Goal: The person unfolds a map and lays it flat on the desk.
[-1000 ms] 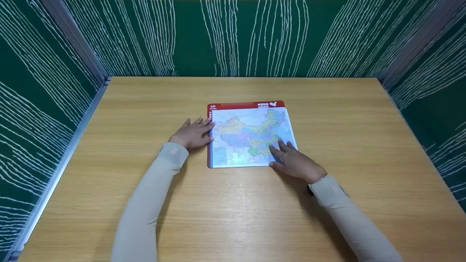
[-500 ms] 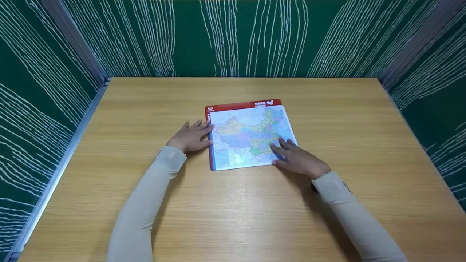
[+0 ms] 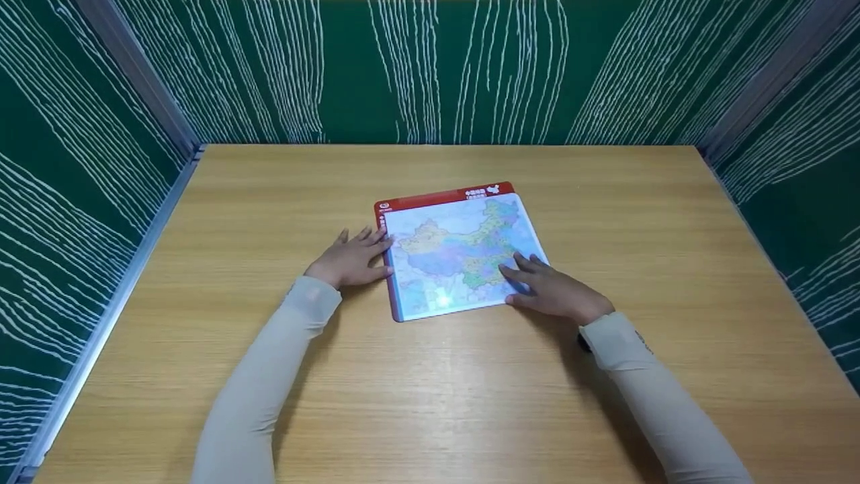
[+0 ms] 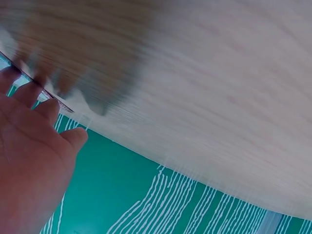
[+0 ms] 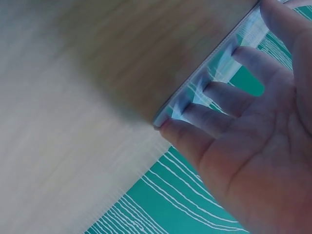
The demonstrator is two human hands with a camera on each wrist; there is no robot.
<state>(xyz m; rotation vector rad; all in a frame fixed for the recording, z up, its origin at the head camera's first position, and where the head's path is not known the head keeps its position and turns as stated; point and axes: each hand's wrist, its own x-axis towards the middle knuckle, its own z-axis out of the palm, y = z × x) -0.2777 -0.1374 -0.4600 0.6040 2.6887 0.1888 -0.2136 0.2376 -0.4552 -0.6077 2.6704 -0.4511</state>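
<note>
A thin flat map board (image 3: 447, 245) with a red top border, printed with a pastel map of China, lies turned slightly askew on the table. My left hand (image 3: 349, 261) touches its left edge with spread fingers. On the lower right corner rest the fingers of my right hand (image 3: 557, 289), its thumb at the bottom edge. In the left wrist view, the left hand (image 4: 34, 146) has its fingertips at a thin dark edge. In the right wrist view, the fingertips of the right hand (image 5: 253, 136) touch the board's glossy surface (image 5: 214, 64).
The wooden table (image 3: 430, 403) extends around the board on all sides. Green panels (image 3: 356, 74) with white wavy lines enclose its back and sides, with grey posts (image 3: 134, 74) at the corners. A bright reflection shows on the board's lower part.
The map board has turned counterclockwise, its left side coming toward me and its top right corner shifting left. My left hand moved slightly nearer me; my right hand moved slightly right and away.
</note>
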